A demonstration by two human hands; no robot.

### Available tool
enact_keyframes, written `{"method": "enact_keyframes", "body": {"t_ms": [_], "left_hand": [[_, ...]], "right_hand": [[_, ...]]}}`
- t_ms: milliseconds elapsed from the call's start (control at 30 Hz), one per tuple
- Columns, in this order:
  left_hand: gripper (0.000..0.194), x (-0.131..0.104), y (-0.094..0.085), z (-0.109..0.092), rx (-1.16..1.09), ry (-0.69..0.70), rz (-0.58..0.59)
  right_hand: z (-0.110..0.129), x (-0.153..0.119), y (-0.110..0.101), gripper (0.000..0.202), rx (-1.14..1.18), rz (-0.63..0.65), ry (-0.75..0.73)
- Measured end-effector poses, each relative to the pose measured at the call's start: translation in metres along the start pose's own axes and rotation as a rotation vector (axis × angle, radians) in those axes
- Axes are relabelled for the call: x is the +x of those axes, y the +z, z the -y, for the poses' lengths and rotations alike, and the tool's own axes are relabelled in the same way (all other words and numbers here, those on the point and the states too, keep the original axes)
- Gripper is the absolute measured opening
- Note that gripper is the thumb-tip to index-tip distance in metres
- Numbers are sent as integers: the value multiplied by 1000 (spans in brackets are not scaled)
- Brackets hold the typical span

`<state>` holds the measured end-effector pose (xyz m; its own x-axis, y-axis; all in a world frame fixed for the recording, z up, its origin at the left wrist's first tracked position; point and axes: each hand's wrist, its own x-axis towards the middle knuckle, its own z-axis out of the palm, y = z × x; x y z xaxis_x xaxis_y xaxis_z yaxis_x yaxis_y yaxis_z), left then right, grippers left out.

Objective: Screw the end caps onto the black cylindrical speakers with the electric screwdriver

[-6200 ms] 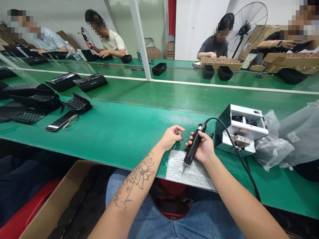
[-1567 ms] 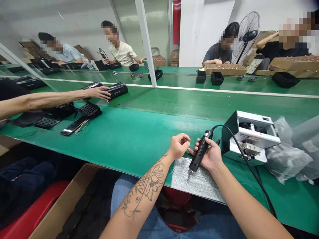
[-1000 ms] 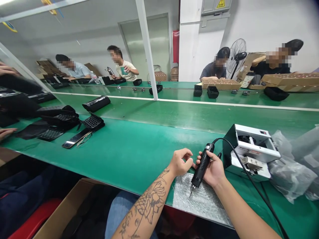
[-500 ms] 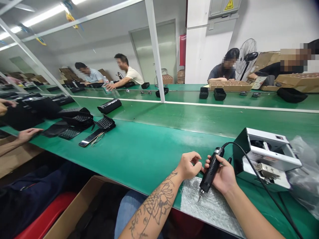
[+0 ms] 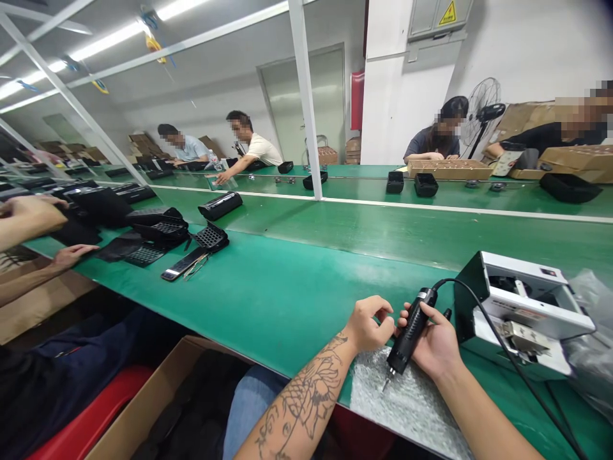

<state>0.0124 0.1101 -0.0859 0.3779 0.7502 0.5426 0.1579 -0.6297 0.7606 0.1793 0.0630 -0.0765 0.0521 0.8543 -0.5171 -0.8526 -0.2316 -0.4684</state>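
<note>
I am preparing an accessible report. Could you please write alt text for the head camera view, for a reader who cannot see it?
The right hand grips a black electric screwdriver, tip down over a bubble wrap pad on a green bench; the left hand rests curled beside it. A white box machine stands to the right, and other people work nearby.

Plastic bag (image 5: pixel 596 358) cut off rightward
</note>
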Motion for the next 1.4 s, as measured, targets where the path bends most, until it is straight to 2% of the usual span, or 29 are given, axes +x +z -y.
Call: {"method": "enact_keyframes", "body": {"t_ms": [900,1400], "left_hand": [[10,-2,0,0,71,72,30],[17,-3,2,5,21,-31,83]], "right_hand": [[1,-1,3,16,-4,-21,0],[0,0,1,17,-1,-14,-10]]}}
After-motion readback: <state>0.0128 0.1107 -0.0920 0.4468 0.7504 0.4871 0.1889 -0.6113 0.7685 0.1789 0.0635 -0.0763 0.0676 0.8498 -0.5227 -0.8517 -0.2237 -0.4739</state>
